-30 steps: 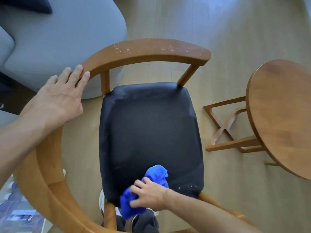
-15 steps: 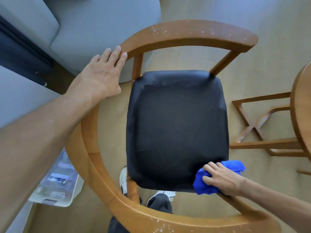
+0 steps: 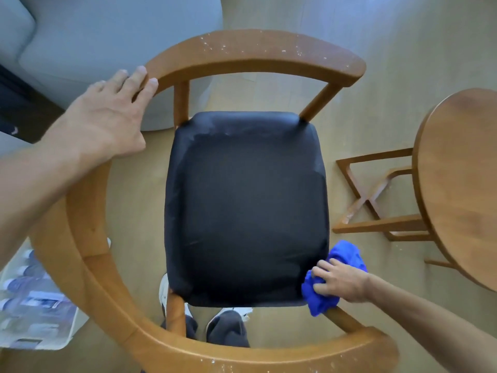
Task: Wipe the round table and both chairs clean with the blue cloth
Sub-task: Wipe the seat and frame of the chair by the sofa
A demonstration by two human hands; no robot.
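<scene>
Pale wood flooring [image 3: 403, 36] fills the background, with a grey sofa [image 3: 80, 36] at upper left. A wooden chair [image 3: 255, 53] with a black seat [image 3: 246, 208] stands mid-frame, white specks on its curved rail. The left hand [image 3: 103, 122] rests flat on that rail, fingers straight. At lower right the right hand [image 3: 340, 282] grips the bunched blue cloth [image 3: 347, 255], apparently against the seat's corner. The round table [image 3: 457, 184] sits at right.

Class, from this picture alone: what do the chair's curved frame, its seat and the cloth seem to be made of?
Curved brown chair frame: likely varnished wood; grain, soft sheen, white specks on top.
Black square seat pad: probably leather or vinyl; smooth, faint creases, dull shine.
Bunched blue cloth in the right hand: soft fabric, maybe microfibre; crumpled, matte folds.
</scene>
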